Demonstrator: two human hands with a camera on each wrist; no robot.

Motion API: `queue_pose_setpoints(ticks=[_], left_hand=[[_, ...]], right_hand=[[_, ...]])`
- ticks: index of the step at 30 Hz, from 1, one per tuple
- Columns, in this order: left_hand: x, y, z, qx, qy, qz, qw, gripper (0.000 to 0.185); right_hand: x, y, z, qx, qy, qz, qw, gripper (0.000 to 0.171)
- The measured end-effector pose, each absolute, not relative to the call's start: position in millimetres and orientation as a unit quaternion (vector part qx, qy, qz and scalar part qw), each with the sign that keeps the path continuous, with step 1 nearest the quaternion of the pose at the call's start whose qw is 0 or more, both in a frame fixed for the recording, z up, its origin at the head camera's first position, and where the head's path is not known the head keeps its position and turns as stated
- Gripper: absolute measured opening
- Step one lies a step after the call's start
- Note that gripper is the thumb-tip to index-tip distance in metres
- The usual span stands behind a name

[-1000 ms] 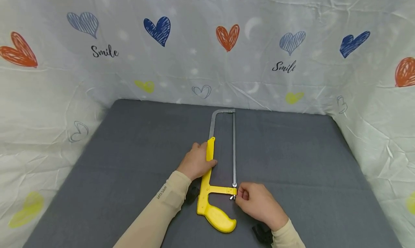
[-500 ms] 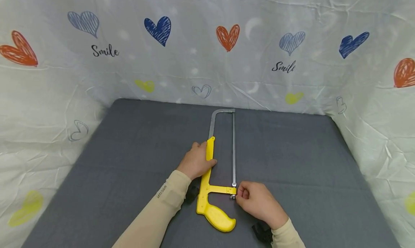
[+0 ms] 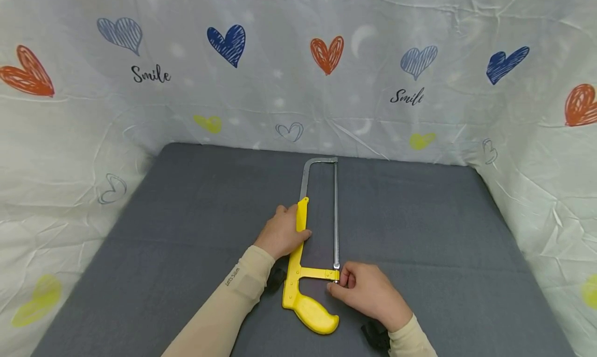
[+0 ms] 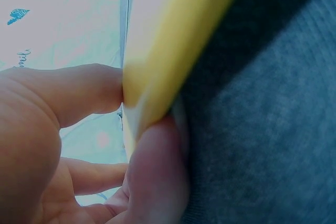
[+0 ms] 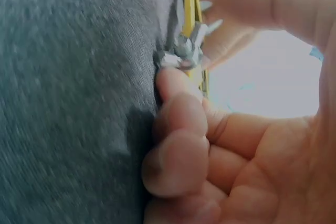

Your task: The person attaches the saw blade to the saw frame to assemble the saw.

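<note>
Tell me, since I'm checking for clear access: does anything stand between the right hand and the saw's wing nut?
Nothing visible does. The right hand appears to pinch the wing nut directly. The left hand grips the yellow saw frame farther up, out of the way.

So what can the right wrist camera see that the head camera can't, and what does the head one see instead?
Only the right wrist view shows the wing nut clearly, wings sticking out; the right hand mostly hides it from the head view.

Only the head view shows the saw from end to end, with its curved yellow handle, plus the orange hearts.

Both show the right hand, some yellow frame and the grey cloth.
</note>
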State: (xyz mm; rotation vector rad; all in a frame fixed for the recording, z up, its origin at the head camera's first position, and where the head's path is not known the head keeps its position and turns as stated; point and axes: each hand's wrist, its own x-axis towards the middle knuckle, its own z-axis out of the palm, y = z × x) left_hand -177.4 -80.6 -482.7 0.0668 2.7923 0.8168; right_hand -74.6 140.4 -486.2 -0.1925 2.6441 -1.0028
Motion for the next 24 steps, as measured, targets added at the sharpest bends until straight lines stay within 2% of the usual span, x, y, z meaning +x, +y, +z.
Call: queue_pose_setpoints(ticks=[2,5,10,24], left_hand=[[-177.6,-80.7,-482.4,0.022,0.953,0.279,0.115,0.083],[-176.8,-80.7,-481.6,0.02,0.952,0.281,0.116,0.083],[-176.4,-80.2,-479.8,0.019,0.952,0.283,0.115,0.083],[-175.7,-81.3,-479.8,0.032,0.958,0.263,0.109,0.082]], right_hand=[[-74.0,136.5,-487.1,-0.056,0.927,-0.342,0.144,0.038],[-73.0,131.0,-489.6,-0.057,0.938,-0.318,0.121,0.043],[-73.3,128.3,-494.0,-0.081,0.95,-0.288,0.09,0.041],[-75.0,133.0,-491.9,-0.096,0.939,-0.317,0.09,0.033]])
